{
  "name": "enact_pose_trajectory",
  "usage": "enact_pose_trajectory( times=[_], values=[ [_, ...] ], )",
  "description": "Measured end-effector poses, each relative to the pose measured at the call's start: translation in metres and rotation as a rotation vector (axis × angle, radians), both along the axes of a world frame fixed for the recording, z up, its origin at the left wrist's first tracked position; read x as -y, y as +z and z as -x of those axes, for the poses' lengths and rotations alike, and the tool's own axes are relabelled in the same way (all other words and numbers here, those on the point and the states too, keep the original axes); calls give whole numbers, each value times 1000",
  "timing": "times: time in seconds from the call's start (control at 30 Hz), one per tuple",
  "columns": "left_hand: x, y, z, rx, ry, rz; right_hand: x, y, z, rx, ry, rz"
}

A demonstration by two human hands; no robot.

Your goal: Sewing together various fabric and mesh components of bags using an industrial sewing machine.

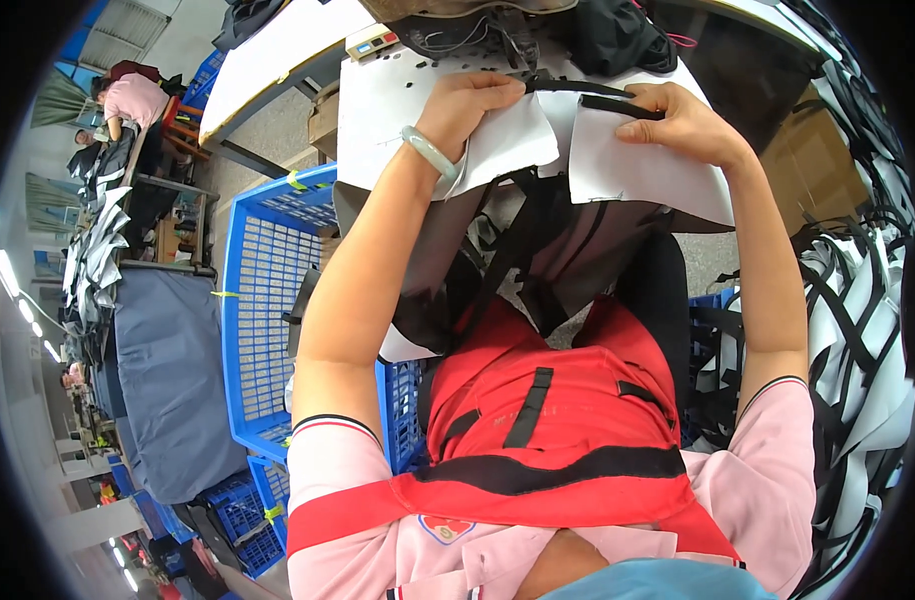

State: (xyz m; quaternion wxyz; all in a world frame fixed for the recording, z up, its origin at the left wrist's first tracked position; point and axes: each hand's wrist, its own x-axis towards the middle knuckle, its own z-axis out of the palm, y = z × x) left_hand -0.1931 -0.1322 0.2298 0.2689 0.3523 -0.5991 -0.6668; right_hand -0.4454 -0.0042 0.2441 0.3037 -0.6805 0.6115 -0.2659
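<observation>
My left hand (469, 112), with a pale bangle at the wrist, pinches the end of a black strap (577, 88) over the table's near edge. Across from it, my right hand (689, 122) has its thumb and fingers closed on a second black strip (620, 106), close to the strap's other end. Below the strips hang white panels, one (512, 140) by my left hand and another (642, 165) under my right. A dark fabric piece (607, 245) with black webbing (522, 225) droops from them over my lap. How the strips join the panels is unclear.
A blue plastic crate (239, 310) stands at my left. Black scraps, a small box (372, 42) and dark bags (617, 40) lie on the white table (362, 130). Strapped white pieces (847, 330) pile up at right, beside a cardboard box (812, 165). Another person (135, 98) bends over work far left.
</observation>
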Motion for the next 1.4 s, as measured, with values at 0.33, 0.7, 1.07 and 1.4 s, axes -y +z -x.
enact_pose_trajectory(
  times=[0.33, 0.7, 1.07, 1.4],
  values=[
    [11, -12, 9, -18, 19, 18, 11, -13, 7, -41, -37, -46],
    [28, -15, 14, -86, 32, 112, 29, -15, 19, -123, -118, 55],
    [27, -9, 3, -102, 50, 57, 21, -10, 13, -150, -98, 124],
    [-53, -87, -73, 190, -141, 207, -101, -58, -41, -291, -186, 222]
  ],
)
